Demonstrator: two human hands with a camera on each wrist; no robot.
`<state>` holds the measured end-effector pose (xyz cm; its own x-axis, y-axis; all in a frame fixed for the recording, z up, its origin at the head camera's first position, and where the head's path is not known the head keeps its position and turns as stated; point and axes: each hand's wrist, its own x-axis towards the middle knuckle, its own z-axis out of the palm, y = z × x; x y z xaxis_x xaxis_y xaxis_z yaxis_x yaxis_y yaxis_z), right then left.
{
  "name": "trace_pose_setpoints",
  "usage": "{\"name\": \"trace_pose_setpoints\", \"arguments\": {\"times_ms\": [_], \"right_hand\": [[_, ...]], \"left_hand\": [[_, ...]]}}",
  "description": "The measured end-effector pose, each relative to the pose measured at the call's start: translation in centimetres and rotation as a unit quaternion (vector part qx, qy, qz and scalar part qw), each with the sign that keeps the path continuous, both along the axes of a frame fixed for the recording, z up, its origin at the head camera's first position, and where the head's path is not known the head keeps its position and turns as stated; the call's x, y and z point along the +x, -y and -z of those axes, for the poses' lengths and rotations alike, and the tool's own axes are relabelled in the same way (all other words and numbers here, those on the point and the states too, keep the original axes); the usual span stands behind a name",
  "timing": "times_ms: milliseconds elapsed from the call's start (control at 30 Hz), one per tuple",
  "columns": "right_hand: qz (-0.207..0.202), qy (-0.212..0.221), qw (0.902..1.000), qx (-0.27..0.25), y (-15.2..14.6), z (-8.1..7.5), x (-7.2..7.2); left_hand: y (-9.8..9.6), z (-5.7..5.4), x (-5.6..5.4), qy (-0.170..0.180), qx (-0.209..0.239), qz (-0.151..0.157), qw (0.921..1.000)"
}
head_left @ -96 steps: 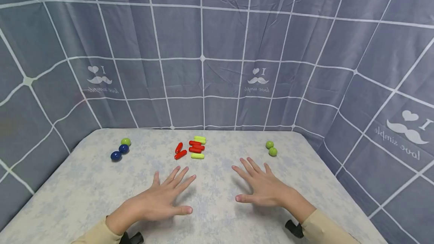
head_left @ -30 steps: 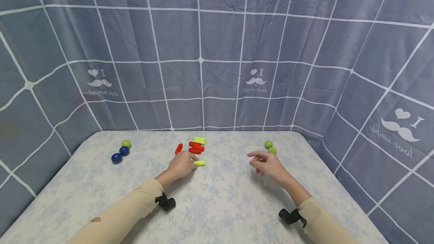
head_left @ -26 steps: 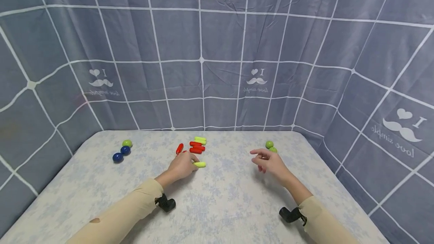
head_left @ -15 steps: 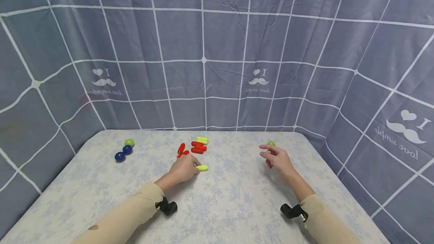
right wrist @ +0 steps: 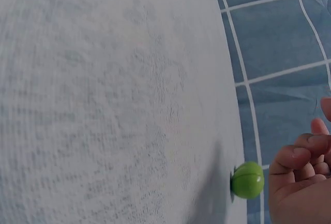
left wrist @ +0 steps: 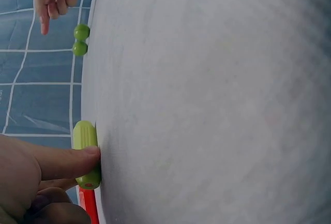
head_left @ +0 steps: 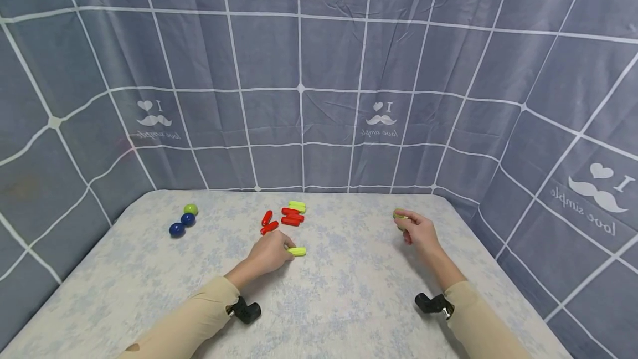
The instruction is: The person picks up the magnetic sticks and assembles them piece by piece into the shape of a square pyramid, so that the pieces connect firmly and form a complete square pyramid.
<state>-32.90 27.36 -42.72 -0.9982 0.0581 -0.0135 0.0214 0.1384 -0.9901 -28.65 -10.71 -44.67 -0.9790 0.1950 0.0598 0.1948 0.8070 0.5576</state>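
In the head view my left hand pinches a ribbed yellow-green stick between thumb and fingers, low over the tabletop. The left wrist view shows the thumb across this stick, which has a red spot at one end. My right hand hovers at the right with fingers loosely bent, holding nothing. Two small green balls lie by it; the far one partly shows past the fingers, and the other is mostly hidden. In the right wrist view a grooved green ball sits beside the bent fingers.
Several red sticks and a pair of yellow-green sticks lie at the back middle of the table. At the left are two dark blue balls and a green ball. A grey-blue checked curtain surrounds the back.
Both hands were spread open at first. The left reached forward, took the front yellow-green stick and drew it slightly nearer. The right hand moved right and forward, over the two green balls.
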Motion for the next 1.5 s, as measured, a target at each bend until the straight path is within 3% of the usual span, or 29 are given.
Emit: {"name": "trace_pose_setpoints", "arguments": {"times_ms": [600,1067,1500], "right_hand": [[0.066,0.034,0.9971,0.014,-1.7,1.8,-2.1],[0.067,0.078,0.9946,0.018,-2.9,2.9,-2.4],[0.081,0.089,0.9901,0.072,-2.9,3.2,-2.8]], "left_hand": [[0.2,0.5,-0.1,0.015,0.021,-0.007,0.9996],[0.2,-0.1,0.2,0.04,0.023,-0.01,0.9989],[0.3,-0.3,0.1,0.046,0.025,-0.006,0.9986]]}}
